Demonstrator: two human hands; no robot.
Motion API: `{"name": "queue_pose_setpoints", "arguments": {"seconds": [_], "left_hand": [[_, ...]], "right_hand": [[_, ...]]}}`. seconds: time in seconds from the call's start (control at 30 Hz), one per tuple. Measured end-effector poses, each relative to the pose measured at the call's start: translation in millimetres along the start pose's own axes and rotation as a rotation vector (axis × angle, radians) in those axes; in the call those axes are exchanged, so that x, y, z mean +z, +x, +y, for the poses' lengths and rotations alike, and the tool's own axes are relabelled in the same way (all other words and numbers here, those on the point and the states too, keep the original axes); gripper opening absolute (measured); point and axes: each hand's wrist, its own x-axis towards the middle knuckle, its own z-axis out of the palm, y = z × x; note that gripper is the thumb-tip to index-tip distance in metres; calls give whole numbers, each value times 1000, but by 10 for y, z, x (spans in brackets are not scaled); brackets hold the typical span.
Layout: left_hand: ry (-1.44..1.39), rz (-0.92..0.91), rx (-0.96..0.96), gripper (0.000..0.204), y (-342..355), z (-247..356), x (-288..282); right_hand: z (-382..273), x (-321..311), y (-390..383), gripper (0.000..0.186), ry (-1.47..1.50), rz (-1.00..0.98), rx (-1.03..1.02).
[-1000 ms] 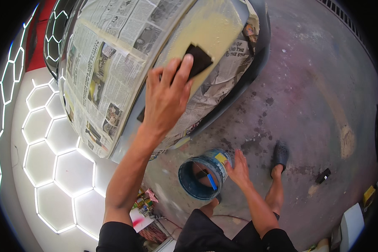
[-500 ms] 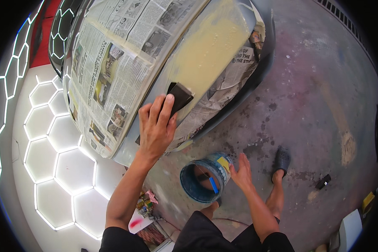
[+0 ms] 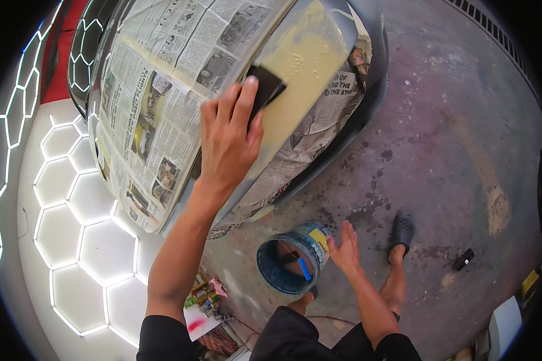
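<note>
A strip of dark sandpaper point(image 3: 268, 84) lies under the fingers of my left hand point(image 3: 227, 135), which presses it on a car panel. Its dark end shows past my fingertips, and another bit of it by my wrist. Pale yellow body filler point(image 3: 307, 63) coats much of the panel under and beyond the sandpaper. My right hand point(image 3: 346, 249) is held out with its fingers straight, holding nothing. Its thumb side is at the rim side of a blue bucket point(image 3: 320, 231); whether they touch I cannot tell. Inside the bucket are murky liquid and a blue-handled item point(image 3: 305, 269).
Newspaper point(image 3: 162, 96) taped down masks the surface left of the filler, and more newspaper point(image 3: 337, 99) covers the right side. Wet spots mark the concrete floor point(image 3: 427, 150). A small black object point(image 3: 463, 260) lies at right. Hexagonal lights point(image 3: 108, 243) show at left.
My left hand has slid the sandpaper up and away along the filler. My right hand has stayed by the bucket almost unmoved.
</note>
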Motion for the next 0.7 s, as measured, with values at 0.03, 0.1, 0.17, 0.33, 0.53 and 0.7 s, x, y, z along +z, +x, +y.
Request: {"name": "queue_pose_setpoints", "arguments": {"seconds": [0.03,0.1,0.17,0.33,0.53,0.7], "left_hand": [[11,5,4,65,396,37,38],[17,3,10,66,536,80,72],[9,-8,27,66,326,94,26],[14,4,35,61,-21,57,16],[47,-2,42,59,896,236,212],[99,-28,-6,57,557,291,225]], "right_hand": [[-63,46,-17,81,7,-20,-3],[-213,-17,-3,80,12,-58,-6],[-119,-18,-23,80,15,-38,-28],[-65,-125,56,81,31,2,-23],[-207,-95,43,80,35,-64,-22],[-89,-209,128,80,79,19,21]]}}
